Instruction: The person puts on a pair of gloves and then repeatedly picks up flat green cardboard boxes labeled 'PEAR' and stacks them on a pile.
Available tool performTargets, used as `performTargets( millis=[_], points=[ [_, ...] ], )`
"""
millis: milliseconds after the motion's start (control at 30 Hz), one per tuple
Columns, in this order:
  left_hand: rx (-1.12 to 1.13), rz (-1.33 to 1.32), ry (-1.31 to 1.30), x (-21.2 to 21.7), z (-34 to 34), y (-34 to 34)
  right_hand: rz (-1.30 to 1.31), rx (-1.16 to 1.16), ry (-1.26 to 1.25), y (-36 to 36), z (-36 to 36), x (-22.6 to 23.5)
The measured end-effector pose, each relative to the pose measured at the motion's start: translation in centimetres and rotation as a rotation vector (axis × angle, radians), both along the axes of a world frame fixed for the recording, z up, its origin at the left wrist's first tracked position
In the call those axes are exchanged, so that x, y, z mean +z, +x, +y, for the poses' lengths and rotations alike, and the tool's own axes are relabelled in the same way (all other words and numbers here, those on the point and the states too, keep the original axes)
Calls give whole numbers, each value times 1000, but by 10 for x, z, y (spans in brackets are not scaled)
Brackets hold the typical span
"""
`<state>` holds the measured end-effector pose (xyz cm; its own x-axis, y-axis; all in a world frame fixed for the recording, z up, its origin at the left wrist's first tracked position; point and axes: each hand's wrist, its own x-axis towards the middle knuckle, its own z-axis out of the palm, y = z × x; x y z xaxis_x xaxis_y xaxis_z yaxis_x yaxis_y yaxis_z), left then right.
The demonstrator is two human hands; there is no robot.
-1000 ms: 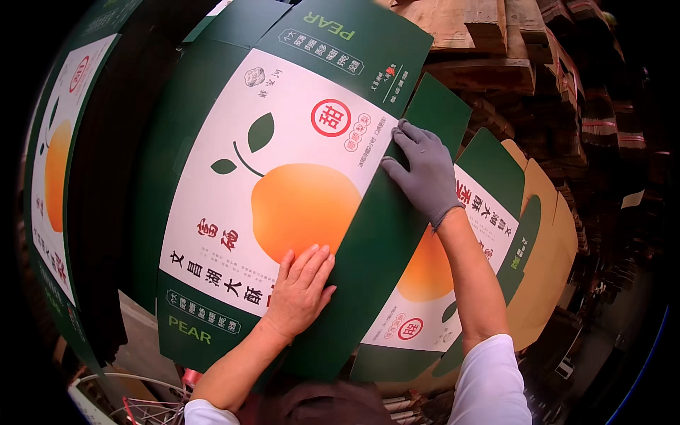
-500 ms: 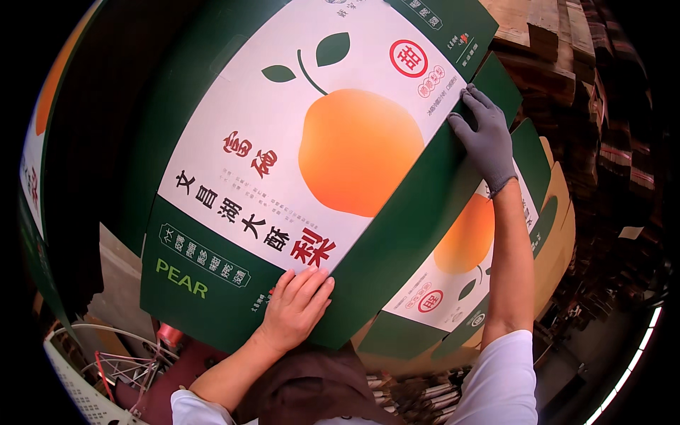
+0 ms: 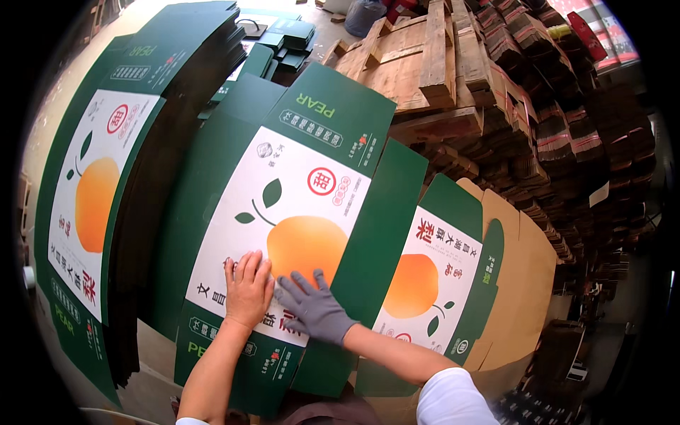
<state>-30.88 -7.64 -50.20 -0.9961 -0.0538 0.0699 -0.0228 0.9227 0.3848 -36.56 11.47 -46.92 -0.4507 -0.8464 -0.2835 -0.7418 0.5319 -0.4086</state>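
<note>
A flattened green and white carton sheet (image 3: 227, 212), printed with a large orange pear, lies before me. My left hand (image 3: 248, 289), bare, rests on its white panel with the fingers stretched out. Close beside it, my right hand (image 3: 313, 306) in a grey glove is spread flat over the lower part of the pear print. Neither hand grips anything. To the right shows another printed panel (image 3: 411, 283) with the pear upside down; whether it belongs to the same sheet I cannot tell. Plain brown cardboard (image 3: 520, 283) extends beyond it.
At the left stands a tall stack of matching carton sheets (image 3: 78, 219). More green cartons (image 3: 290, 35) lie behind. A wooden pallet (image 3: 404, 57) sits at the far side, with bundled brown cardboard piles (image 3: 567, 134) to its right.
The carton sheet sits lower and appears smaller, with more surroundings visible. My right hand has left the sheet's right edge and come down beside my left. Both hands now lie on the printed panel.
</note>
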Motion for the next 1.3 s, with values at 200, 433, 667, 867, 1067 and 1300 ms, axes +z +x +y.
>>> performTargets(
  millis=[200, 433, 667, 867, 1067, 1300],
  points=[
    [-16, -92, -47, 3, 0, 1, 114, -106, -42, -98, 0, -1],
    [-34, -129, -69, 0, -4, 5, 328, -299, -138, -233, 5, -27],
    [-46, -106, -60, -3, 1, -4, 644, -599, -136, -284, 22, -43],
    [-14, -73, -18, -5, -2, 3, 371, -467, -128, -99, -17, -17],
    [-9, -24, -54, -3, -3, 7, 132, -488, -136, 67, -40, 1],
    [48, -89, -28, -5, 12, 16, 195, -755, 189, 157, 30, 21]
  ],
)
